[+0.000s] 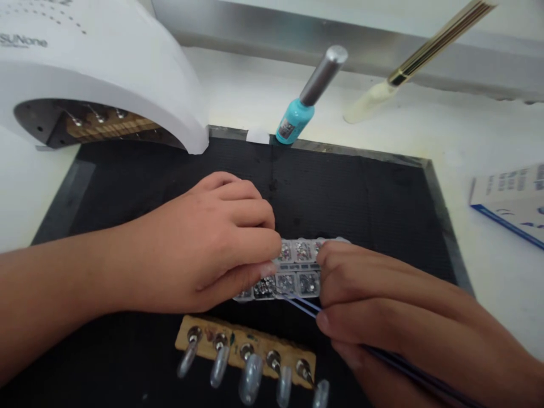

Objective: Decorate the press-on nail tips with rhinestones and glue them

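A clear plastic case of rhinestones (309,282) lies on the black mat, its small compartments filled with silvery and multicoloured stones. My left hand (225,243) is curled over the left part of this case, thumb and forefinger closed on it and hiding some compartments. Thin bluish tweezers (304,306) are gripped in my right hand (374,306), their tips down at a lower compartment. The right hand also covers the right end of the case. Just in front, a wooden bar (212,334) carries several metal holders with clear false nails (250,378).
A white nail lamp (140,62) stands at the back left, with another wooden holder bar (91,127) inside. Behind the black mat (361,192) are a turquoise polish bottle (296,119) and a pale bottle with a gold cap (369,102). A printed box (510,192) lies right.
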The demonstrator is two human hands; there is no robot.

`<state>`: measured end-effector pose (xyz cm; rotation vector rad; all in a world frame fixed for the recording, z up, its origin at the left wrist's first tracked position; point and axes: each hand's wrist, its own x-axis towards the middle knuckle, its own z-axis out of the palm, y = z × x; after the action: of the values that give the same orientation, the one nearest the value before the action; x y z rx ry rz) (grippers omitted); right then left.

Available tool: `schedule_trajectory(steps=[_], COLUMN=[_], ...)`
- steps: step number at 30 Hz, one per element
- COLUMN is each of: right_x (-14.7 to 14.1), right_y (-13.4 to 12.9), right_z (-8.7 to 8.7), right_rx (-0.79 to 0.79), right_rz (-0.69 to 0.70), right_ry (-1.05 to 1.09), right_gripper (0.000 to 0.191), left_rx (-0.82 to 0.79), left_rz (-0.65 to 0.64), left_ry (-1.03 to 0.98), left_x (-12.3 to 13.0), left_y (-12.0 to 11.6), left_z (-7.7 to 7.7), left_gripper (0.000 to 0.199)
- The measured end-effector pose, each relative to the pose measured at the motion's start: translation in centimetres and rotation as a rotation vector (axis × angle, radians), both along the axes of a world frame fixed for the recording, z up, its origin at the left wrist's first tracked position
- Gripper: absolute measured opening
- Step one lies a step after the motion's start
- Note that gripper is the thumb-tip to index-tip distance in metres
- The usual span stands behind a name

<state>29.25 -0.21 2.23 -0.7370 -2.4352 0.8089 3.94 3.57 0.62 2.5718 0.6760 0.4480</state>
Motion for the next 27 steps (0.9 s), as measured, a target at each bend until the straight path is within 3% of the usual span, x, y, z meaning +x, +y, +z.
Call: schedule_trajectory(steps=[5,11,15,20,27], right_x=[0.6,-0.2,-0.7,-0.9,-0.3], right_y=[-0.3,-0.3,-0.4,-0.4,0.0], right_z=[-0.4,0.3,0.6,0.3,-0.1], right_rx=[0.034,-0.011,-0.038,0.001,0.063], right_rz=[-0.029,-0.033,-0.045,-0.037,0.085], right_ry=[0.005,0.041,0.073,0.063,-0.064], right_gripper=[0.019,0.007,0.024,0.022,0.022], left_rx=[-0.006,-0.005,-0.003,0.01,0.019], left_rz=[0.005,0.006,0.005,0.007,0.01], left_ry=[-0.001,-0.013,-0.02,-0.024,-0.011], left_x=[0.0,0.0,0.0,0.0,-0.1], left_y=[0.0,0.0,0.0,0.0,0.0], left_z=[0.0,0.0,0.0,-0.1,-0.2], left_gripper=[0.025,0.024,0.025,0.027,0.027])
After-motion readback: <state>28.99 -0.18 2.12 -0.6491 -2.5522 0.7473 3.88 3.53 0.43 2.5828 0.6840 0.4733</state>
